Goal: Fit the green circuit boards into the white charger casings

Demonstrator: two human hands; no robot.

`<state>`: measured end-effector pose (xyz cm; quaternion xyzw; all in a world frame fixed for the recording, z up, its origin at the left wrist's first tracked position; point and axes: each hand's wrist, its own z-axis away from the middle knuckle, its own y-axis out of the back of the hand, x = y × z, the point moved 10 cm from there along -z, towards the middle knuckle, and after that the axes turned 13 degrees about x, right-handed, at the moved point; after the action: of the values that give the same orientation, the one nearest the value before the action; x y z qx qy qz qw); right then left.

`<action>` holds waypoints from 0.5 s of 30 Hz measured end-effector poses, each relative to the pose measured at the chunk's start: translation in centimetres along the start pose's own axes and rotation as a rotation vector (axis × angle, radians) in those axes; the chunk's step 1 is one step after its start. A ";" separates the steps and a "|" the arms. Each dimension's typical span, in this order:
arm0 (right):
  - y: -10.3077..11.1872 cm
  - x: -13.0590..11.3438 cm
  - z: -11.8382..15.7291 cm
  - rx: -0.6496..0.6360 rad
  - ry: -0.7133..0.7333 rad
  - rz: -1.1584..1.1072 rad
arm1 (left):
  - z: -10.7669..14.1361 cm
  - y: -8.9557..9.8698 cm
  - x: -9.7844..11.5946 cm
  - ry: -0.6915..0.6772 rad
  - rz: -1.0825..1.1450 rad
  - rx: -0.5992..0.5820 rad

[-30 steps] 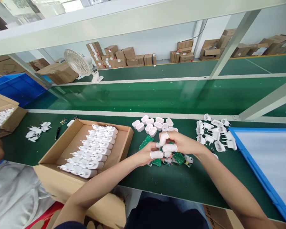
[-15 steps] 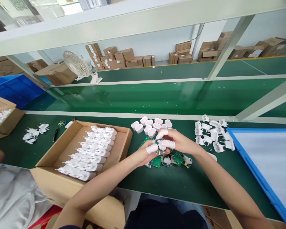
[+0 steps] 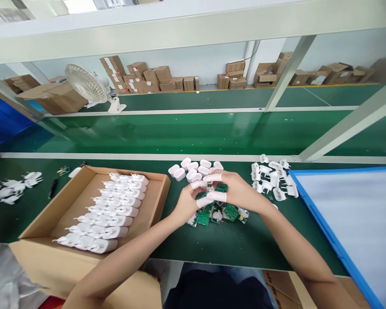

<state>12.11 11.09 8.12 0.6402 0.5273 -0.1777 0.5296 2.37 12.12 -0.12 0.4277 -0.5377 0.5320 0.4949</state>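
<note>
Both hands wear white finger cots on thumb and fingertips. My left hand [image 3: 185,205] and my right hand [image 3: 239,189] meet above a pile of green circuit boards [image 3: 230,211], pinching one small circuit board [image 3: 209,187] between their fingertips. Most of that board is covered by the fingers. White oval plastic housings [image 3: 179,174] stand in a cluster just behind the hands. To the right lie white plug covers with prongs [image 3: 279,194] in a loose heap.
At left, an open cardboard box [image 3: 162,197] holds rows of white plug adapters [image 3: 116,220]. Further left are white plastic parts [image 3: 11,191] and a black pen-like tool [image 3: 53,188]. A blue-edged tray [image 3: 318,223] lies at right. Behind, a clip fan [image 3: 86,83] sits by the metal frame.
My fingers have shifted around the small circuit board, now gripping it from front and back with fingers more extended. The camera view has moved, so the scene sits further left.
</note>
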 end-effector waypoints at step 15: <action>0.5 1.8 8.0 0.182 -0.174 0.060 | 3.4 -3.8 -0.8 -0.221 -0.673 -0.333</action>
<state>15.86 5.14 3.93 0.6834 0.4417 -0.2635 0.5182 5.99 8.43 -0.17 0.5487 -0.4961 0.1963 0.6436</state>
